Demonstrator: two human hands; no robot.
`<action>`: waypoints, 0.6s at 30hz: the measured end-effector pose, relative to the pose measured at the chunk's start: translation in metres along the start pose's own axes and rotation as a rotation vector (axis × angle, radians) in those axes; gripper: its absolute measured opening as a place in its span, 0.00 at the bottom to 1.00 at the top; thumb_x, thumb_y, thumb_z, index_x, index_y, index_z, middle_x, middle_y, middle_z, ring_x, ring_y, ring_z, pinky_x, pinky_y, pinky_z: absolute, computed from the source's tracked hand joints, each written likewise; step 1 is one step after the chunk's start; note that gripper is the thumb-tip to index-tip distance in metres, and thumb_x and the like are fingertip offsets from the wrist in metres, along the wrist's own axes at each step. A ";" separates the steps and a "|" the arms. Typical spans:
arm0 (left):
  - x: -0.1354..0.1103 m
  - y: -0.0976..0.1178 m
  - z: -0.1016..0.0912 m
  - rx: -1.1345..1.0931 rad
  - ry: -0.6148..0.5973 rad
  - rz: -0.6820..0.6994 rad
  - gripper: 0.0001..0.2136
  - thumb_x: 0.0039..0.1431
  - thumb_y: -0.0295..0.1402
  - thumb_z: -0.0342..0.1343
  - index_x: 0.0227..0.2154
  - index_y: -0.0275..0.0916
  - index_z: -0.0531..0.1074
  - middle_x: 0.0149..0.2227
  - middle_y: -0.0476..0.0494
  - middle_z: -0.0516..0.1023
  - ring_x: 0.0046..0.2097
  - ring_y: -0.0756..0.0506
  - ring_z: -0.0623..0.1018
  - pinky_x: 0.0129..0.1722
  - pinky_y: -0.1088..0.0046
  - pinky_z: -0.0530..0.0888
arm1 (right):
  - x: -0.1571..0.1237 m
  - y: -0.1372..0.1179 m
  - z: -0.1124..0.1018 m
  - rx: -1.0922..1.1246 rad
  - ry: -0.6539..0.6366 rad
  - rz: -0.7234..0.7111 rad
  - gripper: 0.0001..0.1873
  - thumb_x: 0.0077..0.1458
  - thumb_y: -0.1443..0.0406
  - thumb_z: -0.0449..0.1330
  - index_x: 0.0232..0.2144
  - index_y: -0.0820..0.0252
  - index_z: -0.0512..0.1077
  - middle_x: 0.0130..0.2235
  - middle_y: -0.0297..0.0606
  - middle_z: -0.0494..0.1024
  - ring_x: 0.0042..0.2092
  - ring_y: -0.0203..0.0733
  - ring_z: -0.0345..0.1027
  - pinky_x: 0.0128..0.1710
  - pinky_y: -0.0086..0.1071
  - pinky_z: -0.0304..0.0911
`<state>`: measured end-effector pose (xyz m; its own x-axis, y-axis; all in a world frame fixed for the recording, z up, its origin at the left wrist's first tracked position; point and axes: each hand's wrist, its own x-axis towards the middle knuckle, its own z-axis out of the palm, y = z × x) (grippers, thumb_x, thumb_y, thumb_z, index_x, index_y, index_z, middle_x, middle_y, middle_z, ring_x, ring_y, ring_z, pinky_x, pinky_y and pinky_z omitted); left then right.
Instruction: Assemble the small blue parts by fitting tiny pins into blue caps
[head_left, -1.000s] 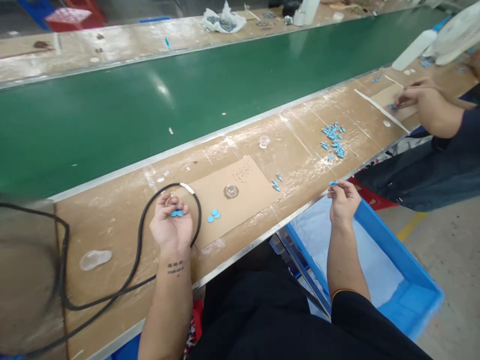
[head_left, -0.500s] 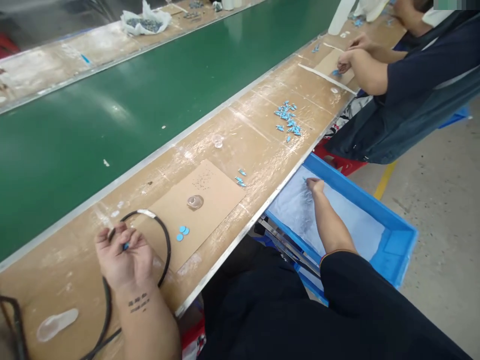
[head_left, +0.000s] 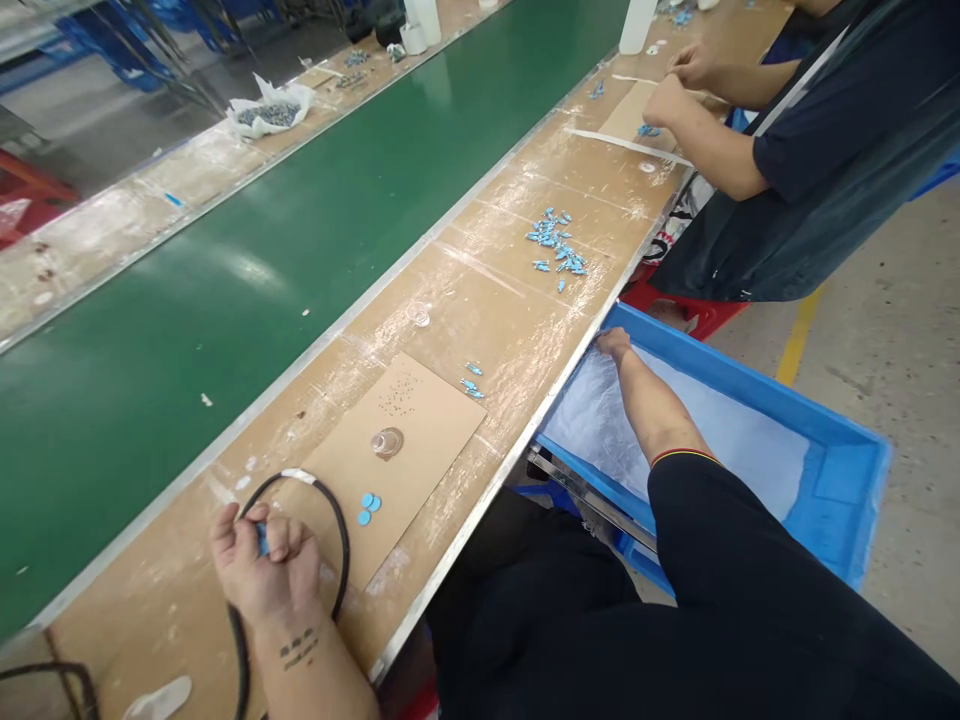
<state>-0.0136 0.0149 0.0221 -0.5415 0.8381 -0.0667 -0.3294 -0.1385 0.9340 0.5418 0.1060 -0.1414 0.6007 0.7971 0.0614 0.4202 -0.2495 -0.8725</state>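
Blue shows only as a sliver between the curled fingers of your left hand [head_left: 266,572], lower left of the frame: it is clenched on a small blue piece [head_left: 262,541], mostly hidden, resting on the bench [head_left: 480,250] over the loop of a black cable [head_left: 334,497]. Your right hand [head_left: 613,344], centre right, lies at the upper corner of the blue crate [head_left: 847,470] on its white liner [head_left: 742,440]; its fingertips are out of sight, so whether it grips anything cannot be told. A few blue discs [head_left: 367,507] lie flat on the cardboard sheet [head_left: 427,440], just right of your left hand
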 end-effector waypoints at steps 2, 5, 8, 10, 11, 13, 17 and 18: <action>0.001 -0.001 -0.002 -0.045 0.067 -0.043 0.11 0.50 0.21 0.60 0.32 0.46 0.78 0.24 0.56 0.75 0.16 0.56 0.49 0.14 0.77 0.42 | 0.013 0.010 0.004 -0.109 -0.045 0.151 0.22 0.68 0.55 0.64 0.56 0.62 0.73 0.55 0.45 0.77 0.52 0.46 0.76 0.52 0.45 0.77; 0.001 0.000 -0.002 -0.065 0.102 -0.073 0.12 0.53 0.19 0.55 0.33 0.43 0.76 0.25 0.55 0.73 0.16 0.56 0.49 0.15 0.79 0.45 | 0.031 0.027 0.011 -0.218 -0.098 0.297 0.22 0.68 0.55 0.64 0.57 0.61 0.73 0.56 0.45 0.77 0.53 0.47 0.76 0.52 0.46 0.76; 0.001 0.000 -0.001 -0.053 0.086 -0.080 0.12 0.53 0.18 0.54 0.33 0.42 0.75 0.25 0.55 0.73 0.16 0.56 0.49 0.16 0.80 0.45 | 0.046 0.045 0.015 -0.284 -0.140 0.379 0.22 0.68 0.55 0.64 0.57 0.61 0.73 0.57 0.45 0.77 0.54 0.48 0.75 0.53 0.47 0.76; 0.001 0.000 -0.002 -0.055 0.070 -0.080 0.12 0.52 0.18 0.55 0.33 0.42 0.75 0.26 0.55 0.73 0.16 0.56 0.50 0.16 0.80 0.44 | 0.054 0.056 0.017 -0.310 -0.158 0.404 0.23 0.67 0.55 0.64 0.58 0.61 0.72 0.58 0.45 0.76 0.54 0.48 0.75 0.54 0.48 0.76; 0.001 -0.001 -0.003 -0.054 0.062 -0.077 0.11 0.52 0.18 0.56 0.34 0.42 0.75 0.26 0.55 0.73 0.16 0.56 0.50 0.16 0.80 0.44 | 0.057 0.061 0.018 -0.320 -0.164 0.410 0.23 0.67 0.55 0.64 0.58 0.61 0.72 0.58 0.45 0.76 0.54 0.48 0.75 0.54 0.48 0.76; 0.003 -0.003 -0.005 -0.045 0.044 -0.061 0.11 0.51 0.20 0.58 0.34 0.42 0.75 0.26 0.55 0.72 0.17 0.56 0.49 0.16 0.80 0.44 | 0.062 0.069 0.020 -0.338 -0.174 0.417 0.23 0.67 0.55 0.64 0.58 0.61 0.72 0.58 0.46 0.76 0.54 0.48 0.75 0.54 0.48 0.76; 0.006 -0.004 -0.009 -0.015 0.036 -0.045 0.09 0.48 0.26 0.66 0.32 0.43 0.76 0.25 0.53 0.71 0.16 0.56 0.49 0.16 0.79 0.43 | 0.069 0.080 0.023 -0.371 -0.181 0.417 0.21 0.67 0.55 0.64 0.55 0.63 0.74 0.55 0.46 0.78 0.52 0.46 0.76 0.51 0.44 0.77; 0.006 -0.003 -0.010 -0.005 0.039 -0.052 0.08 0.48 0.27 0.67 0.31 0.44 0.76 0.25 0.53 0.71 0.16 0.56 0.49 0.15 0.79 0.43 | 0.070 0.082 0.023 -0.376 -0.178 0.409 0.20 0.67 0.55 0.64 0.54 0.63 0.75 0.53 0.45 0.79 0.50 0.44 0.77 0.50 0.42 0.77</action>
<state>-0.0236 0.0156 0.0152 -0.5535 0.8228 -0.1285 -0.3611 -0.0981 0.9274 0.6028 0.1546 -0.2202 0.6549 0.6670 -0.3553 0.4102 -0.7086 -0.5741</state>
